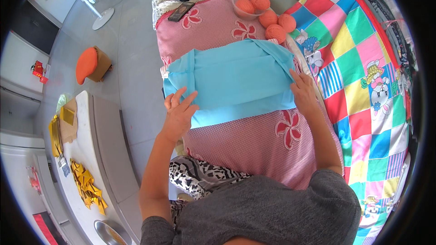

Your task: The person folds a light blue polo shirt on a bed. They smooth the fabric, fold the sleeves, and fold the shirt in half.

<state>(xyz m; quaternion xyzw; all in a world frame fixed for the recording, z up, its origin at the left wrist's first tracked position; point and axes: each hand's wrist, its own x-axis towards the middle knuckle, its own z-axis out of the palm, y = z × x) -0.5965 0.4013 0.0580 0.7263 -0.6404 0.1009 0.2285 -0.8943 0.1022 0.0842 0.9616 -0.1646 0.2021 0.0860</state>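
A light-blue cloth garment (235, 78), partly folded, lies across the pink cover in front of me. Its left part is turned inward in a strip, and a layer is folded over at the upper right. My left hand (178, 117) rests at the lower left of the garment with its fingers spread over the folded strip. At the garment's right edge is my right hand (304, 92), its fingertips touching the cloth. Whether the right fingers pinch the fabric is hidden.
The pink cover (235, 149) has red flower shapes. Beyond the garment are orange yarn balls (276, 33), a clear bowl (248, 16) and a phone (181, 11). A patchwork quilt (361, 92) lies right. Left stand a counter (81, 126) with gold folded paper (85, 182), a stool (91, 65) and a fan (90, 3).
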